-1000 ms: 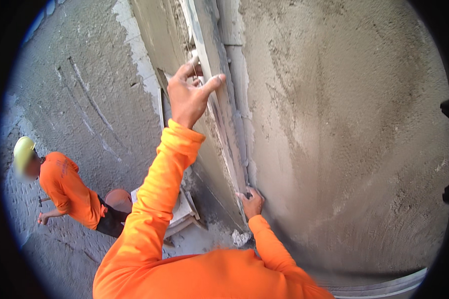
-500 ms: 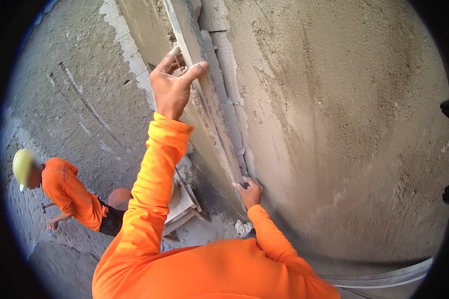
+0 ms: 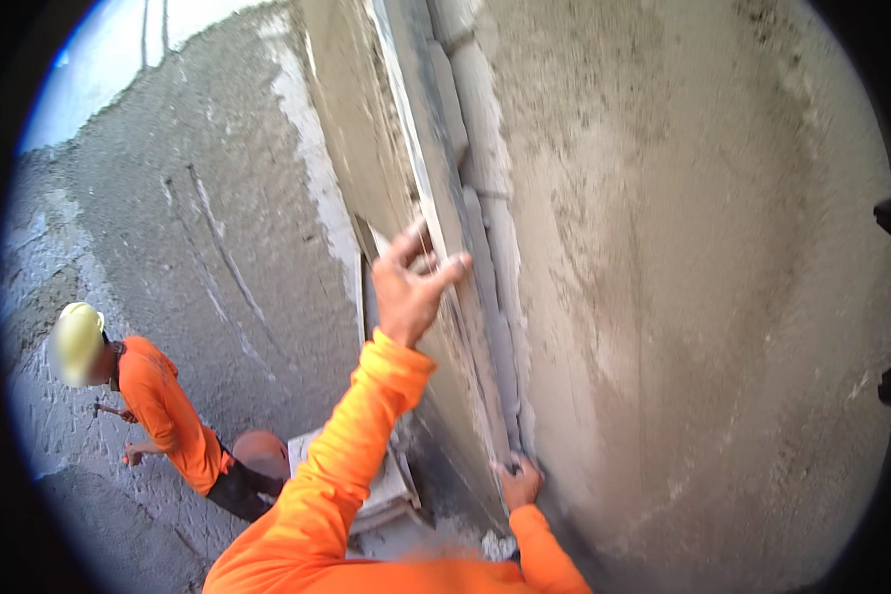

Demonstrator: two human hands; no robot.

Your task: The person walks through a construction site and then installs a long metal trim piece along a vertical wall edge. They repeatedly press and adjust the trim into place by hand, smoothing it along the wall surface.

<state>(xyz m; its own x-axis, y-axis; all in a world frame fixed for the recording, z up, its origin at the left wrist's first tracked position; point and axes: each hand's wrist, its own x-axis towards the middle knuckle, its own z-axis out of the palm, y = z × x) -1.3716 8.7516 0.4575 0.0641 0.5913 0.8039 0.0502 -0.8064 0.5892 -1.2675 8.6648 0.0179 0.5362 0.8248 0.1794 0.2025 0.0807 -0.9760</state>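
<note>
A long, narrow straightedge or batten (image 3: 434,148), smeared with mortar, runs steeply down along the wall's corner edge. My left hand (image 3: 411,292) grips it partway down, fingers at its left side and thumb across its right edge. Lower, my right hand (image 3: 521,483) closes around the batten near its bottom end; some of those fingers are hidden. Just right of the batten lies an uneven strip of pale broken edging (image 3: 490,238), beside the broad plastered wall face (image 3: 663,297).
At left a person in an orange shirt (image 3: 163,401) and yellow helmet (image 3: 79,342) holds a hammer (image 3: 112,410) by a rough wall. A reddish round container (image 3: 262,452) and a low platform (image 3: 391,482) stand nearby. Whitish rubble (image 3: 498,544) lies by the wall's foot.
The view has shifted, so the batten and both my hands appear lower and further right. Both hands keep hold of the batten. The other person's head and arms have moved slightly.
</note>
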